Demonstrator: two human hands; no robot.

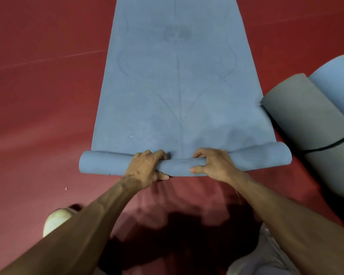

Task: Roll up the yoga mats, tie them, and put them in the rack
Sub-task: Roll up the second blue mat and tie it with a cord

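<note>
A blue yoga mat (177,86) lies flat on the red floor, stretching away from me. Its near end is wound into a short roll (179,165) that runs left to right. My left hand (145,165) grips the roll just left of its middle, fingers curled over the top and thumb underneath. My right hand (213,162) grips it just right of the middle, fingers over the far side and thumb on the near side. Faint line patterns mark the flat part of the mat.
Two rolled mats lie at the right: a grey one (306,120) bound with a dark strap, and a blue one (338,76) beyond it. My white shoe (56,221) is at the lower left. Red floor (38,96) surrounds the mat.
</note>
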